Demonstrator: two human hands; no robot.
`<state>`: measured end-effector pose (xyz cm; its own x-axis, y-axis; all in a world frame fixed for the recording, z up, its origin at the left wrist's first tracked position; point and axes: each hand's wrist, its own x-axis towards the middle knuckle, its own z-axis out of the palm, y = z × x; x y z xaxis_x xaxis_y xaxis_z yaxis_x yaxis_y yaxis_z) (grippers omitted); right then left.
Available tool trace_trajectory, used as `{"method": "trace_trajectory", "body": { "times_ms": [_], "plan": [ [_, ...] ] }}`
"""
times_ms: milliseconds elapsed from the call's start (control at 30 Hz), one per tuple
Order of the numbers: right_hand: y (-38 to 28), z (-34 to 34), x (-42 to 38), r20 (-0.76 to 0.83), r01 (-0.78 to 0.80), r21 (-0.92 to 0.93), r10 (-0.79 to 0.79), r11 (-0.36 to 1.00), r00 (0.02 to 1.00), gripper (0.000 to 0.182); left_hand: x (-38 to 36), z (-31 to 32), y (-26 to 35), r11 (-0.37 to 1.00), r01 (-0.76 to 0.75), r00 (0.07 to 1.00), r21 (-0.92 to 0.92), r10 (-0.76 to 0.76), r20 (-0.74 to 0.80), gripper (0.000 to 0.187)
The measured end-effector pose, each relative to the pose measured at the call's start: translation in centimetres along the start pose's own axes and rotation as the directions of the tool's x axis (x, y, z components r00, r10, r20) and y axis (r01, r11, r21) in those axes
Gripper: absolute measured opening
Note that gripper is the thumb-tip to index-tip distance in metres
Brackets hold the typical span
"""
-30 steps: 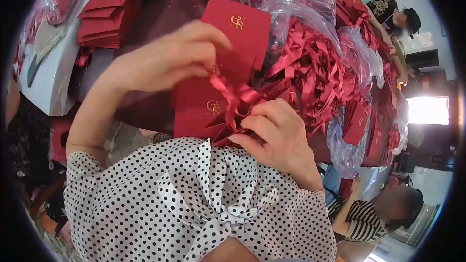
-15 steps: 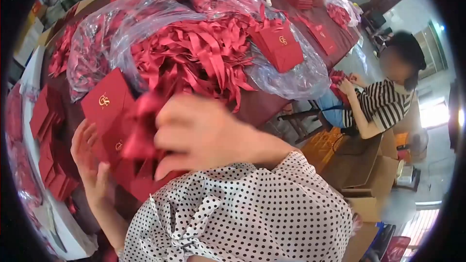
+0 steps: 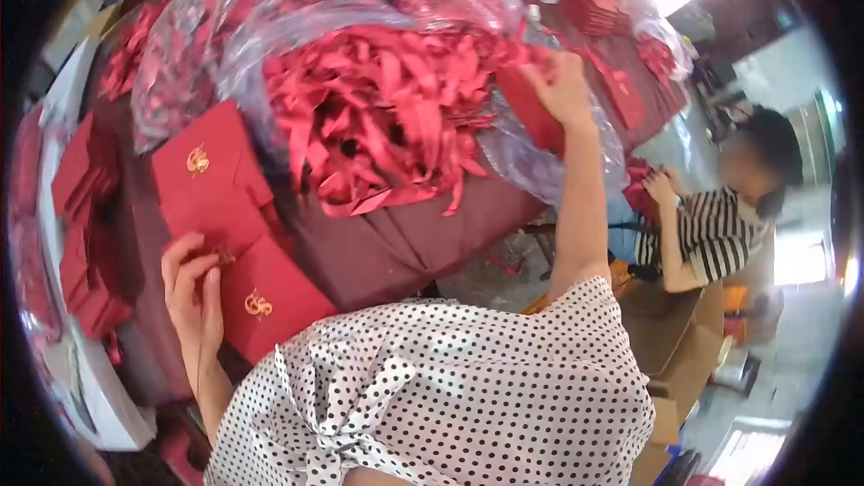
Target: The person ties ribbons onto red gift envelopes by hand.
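Note:
Red envelope-like pieces with gold emblems lie overlapping at the left; one (image 3: 200,166) is at the top and another (image 3: 279,292) lies lower, near my body. My left hand (image 3: 193,292) rests at the left edge of these pieces, its fingers bent over them near a partly covered emblem. My right hand (image 3: 562,90) is stretched out to the upper right, over a stack of red pieces (image 3: 529,108) beside the ribbon heap. Whether its fingers pinch anything is too blurred to tell. Loose red ribbons (image 3: 378,126) spill from a clear plastic bag (image 3: 243,45).
More red stacks (image 3: 85,162) stand along the left side of the dark red tablecloth (image 3: 396,243). A seated person (image 3: 720,225) in a striped top handles red pieces at the right. A cardboard box (image 3: 670,324) stands below that person.
My right hand has moved from the red material near my left hand to the stack at the upper right. The lower emblem piece is now uncovered, and the left fingers are more bent.

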<state>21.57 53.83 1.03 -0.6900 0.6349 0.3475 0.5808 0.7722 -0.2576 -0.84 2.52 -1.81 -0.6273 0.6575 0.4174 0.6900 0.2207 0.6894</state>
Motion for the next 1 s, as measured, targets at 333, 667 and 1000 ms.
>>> {"method": "trace_trajectory", "body": {
  "times_ms": [333, 667, 1000],
  "plan": [
    [1.5, 1.6, -8.0, -0.15, -0.157, -0.13, 0.137, 0.979, 0.979, 0.102, -1.2, -1.1, -0.3, 0.985, -0.031, 0.999, 0.169, 0.036, -0.026, 0.014],
    [3.3, 6.9, -2.3, -0.053, -0.078, -0.207, 0.068, 0.975, 0.996, 0.111, -0.5, -0.9, 0.1, 0.97, -0.077, 0.995, 0.231, 0.088, -0.037, 0.012],
    [-2.9, 0.2, -5.8, -0.225, 0.11, -0.081, -0.125, 0.991, 0.966, 0.074, -2.3, -3.3, -1.1, 0.959, -0.062, 0.987, 0.277, 0.1, -0.126, 0.014]
  ]
}}
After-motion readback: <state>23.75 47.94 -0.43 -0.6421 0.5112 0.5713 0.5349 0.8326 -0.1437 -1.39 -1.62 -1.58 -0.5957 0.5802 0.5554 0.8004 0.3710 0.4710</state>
